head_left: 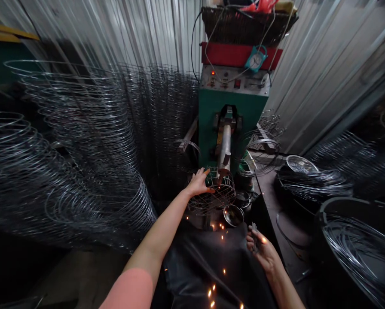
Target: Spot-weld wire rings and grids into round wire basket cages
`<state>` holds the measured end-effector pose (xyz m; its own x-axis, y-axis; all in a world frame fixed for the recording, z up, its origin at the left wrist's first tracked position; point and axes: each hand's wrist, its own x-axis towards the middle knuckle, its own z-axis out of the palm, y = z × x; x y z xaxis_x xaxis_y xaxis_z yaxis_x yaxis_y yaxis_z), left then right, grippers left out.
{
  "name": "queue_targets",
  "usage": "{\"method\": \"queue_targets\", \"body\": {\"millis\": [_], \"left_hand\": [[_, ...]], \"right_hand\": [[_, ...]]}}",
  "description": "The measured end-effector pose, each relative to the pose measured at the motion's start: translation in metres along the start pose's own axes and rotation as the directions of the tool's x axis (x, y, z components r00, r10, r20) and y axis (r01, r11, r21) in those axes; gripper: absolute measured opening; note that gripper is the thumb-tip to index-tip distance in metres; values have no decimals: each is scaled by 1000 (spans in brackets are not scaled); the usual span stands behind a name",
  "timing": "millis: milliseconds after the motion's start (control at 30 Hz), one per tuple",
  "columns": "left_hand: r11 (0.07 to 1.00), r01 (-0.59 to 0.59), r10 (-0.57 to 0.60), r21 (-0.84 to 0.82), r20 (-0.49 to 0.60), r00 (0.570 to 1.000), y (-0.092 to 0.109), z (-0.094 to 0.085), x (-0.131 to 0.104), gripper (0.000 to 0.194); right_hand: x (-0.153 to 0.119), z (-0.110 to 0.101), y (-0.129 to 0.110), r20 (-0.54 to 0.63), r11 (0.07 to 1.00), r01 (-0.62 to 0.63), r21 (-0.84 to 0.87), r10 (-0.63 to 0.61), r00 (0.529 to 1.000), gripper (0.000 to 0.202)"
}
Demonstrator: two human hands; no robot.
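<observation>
A round wire basket (223, 195) sits beneath the metal arm (224, 148) of a green machine (208, 111). My left hand (199, 182) grips the basket's near-left rim, thumb and forefinger spread over the wires. Some of its fingers are hidden behind the rim. Low and to the right, my right hand (261, 246) is closed around several small grey metal pieces (254, 236), apart from the basket. Orange sparks fall between my hands, over a black apron (208, 257). A small metal bowl (233, 215) stands just right of the basket.
Tall stacks of wire rings (92, 120) crowd the left side. To the right are a black tub (328, 210) holding wire loops and a bundle of wire rings (315, 182). Wire hoops (260, 141) hang beside the machine. A blue clock (256, 59) hangs high on it.
</observation>
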<state>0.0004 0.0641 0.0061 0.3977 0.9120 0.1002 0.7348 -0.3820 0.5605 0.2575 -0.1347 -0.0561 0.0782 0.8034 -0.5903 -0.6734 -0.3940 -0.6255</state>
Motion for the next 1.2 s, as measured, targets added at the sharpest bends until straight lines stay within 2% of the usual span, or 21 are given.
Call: {"method": "queue_targets", "body": {"millis": [100,200,400,533,600,667,733,800,833,900,967,1033,1100,1200], "left_hand": [[1000,-1,1,1,39,999,0,-4,2,101],[1000,-6,7,-4,71,997,-1,-5,6,104],[999,-30,33,-30,104,994,-3,-9,9,107],[998,-31,41,-54,189,981,-26,-16,-4,129],[997,15,1,-70,229,973,-45,-15,-15,140],[993,73,-48,-95,248,968,-64,-9,-26,143],[978,98,-64,-182,185,981,-76,-1,-33,139],[947,70,-61,-314,39,997,-80,9,-39,128],[928,48,-66,-369,-35,997,-80,13,-42,122],[907,32,-102,-420,-146,984,-75,18,-51,111],[917,56,-144,-395,-196,970,-68,19,-65,105],[946,54,-124,-319,-202,971,-59,16,-84,103],[979,3,-37,-206,-158,987,-45,12,-103,104],[996,-81,79,-33,-38,996,-17,4,-123,104]], "right_hand": [[-3,-8,6,7,999,-28,23,28,1000,32],[-5,-9,17,-26,999,-4,35,5,1000,37],[-6,-17,29,-48,999,3,47,-1,999,33],[-4,-22,23,-67,1000,-3,1,3,998,32],[-3,-25,23,-118,984,117,-136,-134,984,34],[0,-30,28,-143,871,296,-391,-375,916,35],[4,-40,38,-58,646,398,-652,-565,823,33],[8,-50,49,85,440,415,-796,-598,797,31],[9,-54,53,139,373,414,-830,-581,802,31],[8,-54,54,203,304,404,-863,-523,828,33],[-2,-41,44,258,274,415,-868,-464,847,34],[-19,-14,25,369,252,478,-841,-379,849,30],[-38,22,5,533,225,581,-782,-241,811,23],[-54,77,-15,659,227,653,-723,-59,750,24]]}}
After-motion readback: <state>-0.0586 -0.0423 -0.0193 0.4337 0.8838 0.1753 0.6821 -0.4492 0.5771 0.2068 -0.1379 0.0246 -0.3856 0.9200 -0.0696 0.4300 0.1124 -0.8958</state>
